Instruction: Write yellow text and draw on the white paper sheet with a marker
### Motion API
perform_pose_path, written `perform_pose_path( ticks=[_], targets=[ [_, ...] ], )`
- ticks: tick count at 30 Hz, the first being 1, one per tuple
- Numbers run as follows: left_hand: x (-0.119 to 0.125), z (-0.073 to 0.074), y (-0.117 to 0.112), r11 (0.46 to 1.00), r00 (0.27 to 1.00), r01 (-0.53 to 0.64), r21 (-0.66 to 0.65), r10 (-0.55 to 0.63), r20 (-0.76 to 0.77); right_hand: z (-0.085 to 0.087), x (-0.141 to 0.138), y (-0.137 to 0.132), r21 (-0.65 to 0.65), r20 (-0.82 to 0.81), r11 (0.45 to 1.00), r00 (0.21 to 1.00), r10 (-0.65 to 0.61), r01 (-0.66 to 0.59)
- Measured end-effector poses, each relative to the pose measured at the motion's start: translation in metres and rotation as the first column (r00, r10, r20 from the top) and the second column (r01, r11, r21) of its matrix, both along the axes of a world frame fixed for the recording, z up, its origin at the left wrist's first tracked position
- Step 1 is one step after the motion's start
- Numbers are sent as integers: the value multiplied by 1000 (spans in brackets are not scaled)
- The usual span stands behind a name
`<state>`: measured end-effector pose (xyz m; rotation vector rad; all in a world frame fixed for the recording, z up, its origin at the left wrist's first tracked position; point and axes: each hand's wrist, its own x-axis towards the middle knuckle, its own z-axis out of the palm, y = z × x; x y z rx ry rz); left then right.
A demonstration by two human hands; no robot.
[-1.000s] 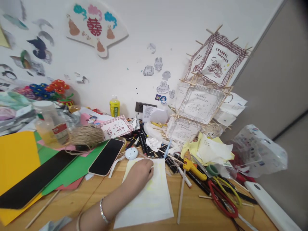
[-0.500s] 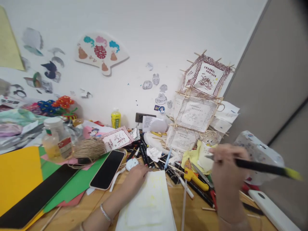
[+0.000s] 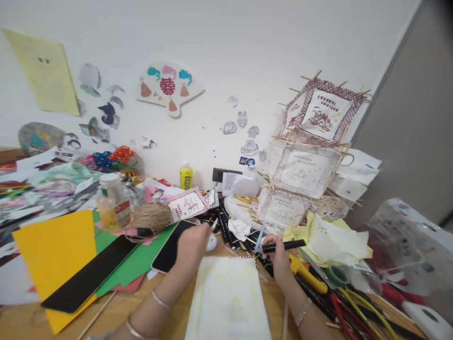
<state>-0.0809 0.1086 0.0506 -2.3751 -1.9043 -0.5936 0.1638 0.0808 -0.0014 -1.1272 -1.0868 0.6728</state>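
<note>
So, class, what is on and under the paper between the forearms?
The paper bears yellow marks and dark marks along its far edge; table shows beside it. What's directly beneath is covered.

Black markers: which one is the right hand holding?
The marker raised by the top right corner of the paper, in the right hand; the other black markers lie in the clutter.
</note>
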Motion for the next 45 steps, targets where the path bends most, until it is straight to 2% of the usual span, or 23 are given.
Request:
perform_pose_path(
  ticks=[3,6,11,18,27,39,42,45],
  targets=[
    [-35,6,10,961,960,-277,-20,275,-51,-2,-3,0,-28,-63,1000,998,9,-11],
    [-55,2,13,924,924,-375,-81,365,-109,-3,-4,1,-13,-79,1000,997,2,-3],
    [-53,-3,10,932,930,-349,-96,331,-161,-5,-3,2,-19,-60,1000,998,9,-10],
    [-42,-4,11,927,914,-373,-44,359,-189,-2,-9,0,-24,-75,1000,997,2,-4],
    [-45,-8,11,932,913,-362,-28,348,-211,1,-11,-1,-40,-33,999,999,7,-8],
    [-39,-3,9,920,906,-385,-71,362,-222,6,-16,-5,-35,-15,999,1000,16,-17],
    [-46,0,6,908,900,-401,-123,366,-237,4,-14,-5,-32,20,999,1000,16,-15],
    [-75,8,-4,869,875,-458,-186,405,-267,3,-10,-5,-28,27,999,999,31,-30]
  ],
)
